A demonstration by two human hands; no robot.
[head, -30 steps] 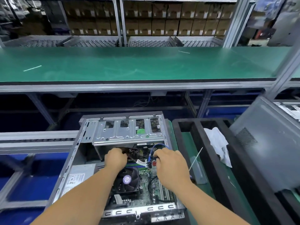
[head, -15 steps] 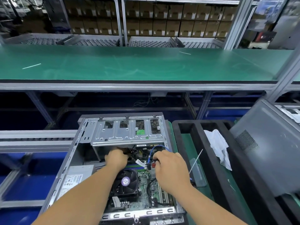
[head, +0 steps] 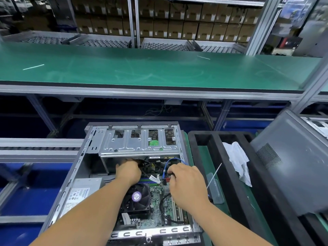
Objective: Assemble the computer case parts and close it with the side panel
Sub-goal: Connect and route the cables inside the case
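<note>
Little change is seen from a second ago: both hands are kept inside the open case, below the drive cage. Left hand is curled on black cables, right hand pinches a red connector by the blue cable; cabling is judged unfinished. Side panel is leaned right of the case, not yet fitted

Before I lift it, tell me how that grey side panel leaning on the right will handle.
The side panel looks like thin sheet metal, so probably stiff but light for its size. It stands tilted against the black foam tray, so it may slide or tip. Its smooth face could be slippery.
</note>
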